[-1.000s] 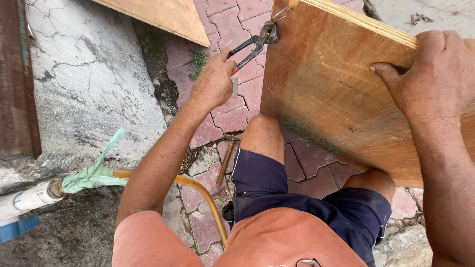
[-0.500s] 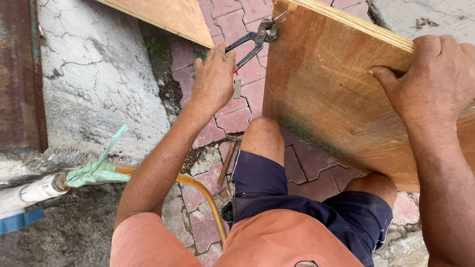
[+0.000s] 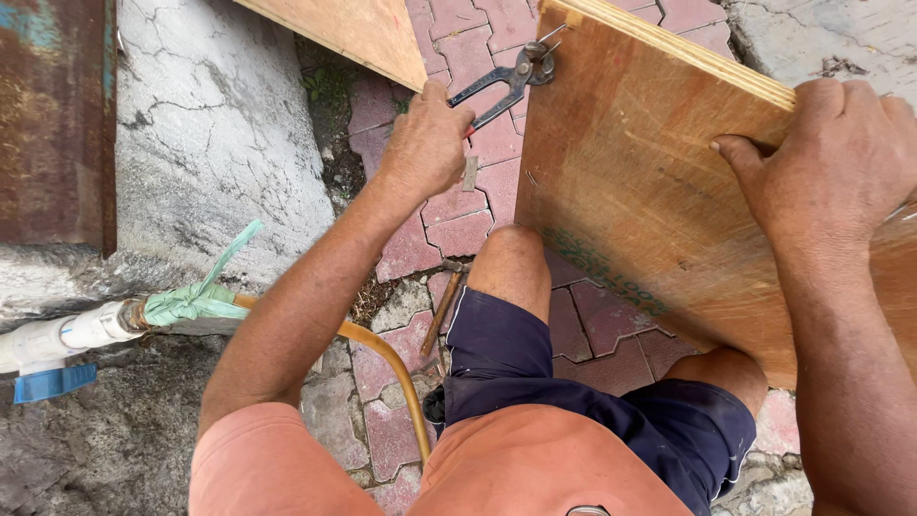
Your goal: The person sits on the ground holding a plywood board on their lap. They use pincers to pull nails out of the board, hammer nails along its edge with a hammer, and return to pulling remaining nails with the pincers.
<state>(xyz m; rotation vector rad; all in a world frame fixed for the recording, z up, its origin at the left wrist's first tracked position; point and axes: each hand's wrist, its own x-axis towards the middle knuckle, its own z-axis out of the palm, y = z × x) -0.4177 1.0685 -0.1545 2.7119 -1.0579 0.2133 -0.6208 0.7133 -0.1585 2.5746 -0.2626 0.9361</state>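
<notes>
My left hand [image 3: 425,143] grips the handles of dark metal pincers [image 3: 506,81]. The pincer jaws clamp a nail at the upper left corner of a plywood board [image 3: 659,182]. The board stands on edge and leans against my bare knee [image 3: 516,263]. My right hand [image 3: 841,167] is curled over the board's top edge at the right and holds it. I wear an orange shirt and dark blue shorts.
A second plywood board [image 3: 353,33] lies at the top. Red paving bricks [image 3: 449,234] cover the ground. A cracked concrete slab [image 3: 220,153] is at left. A white pipe with a green rag [image 3: 124,320] feeds a yellow hose [image 3: 392,363]. A hammer [image 3: 441,306] lies by my knee.
My left hand has levered the pincer handles slightly, with the jaws staying on the nail at the board's corner. The right hand keeps its hold on the board's edge.
</notes>
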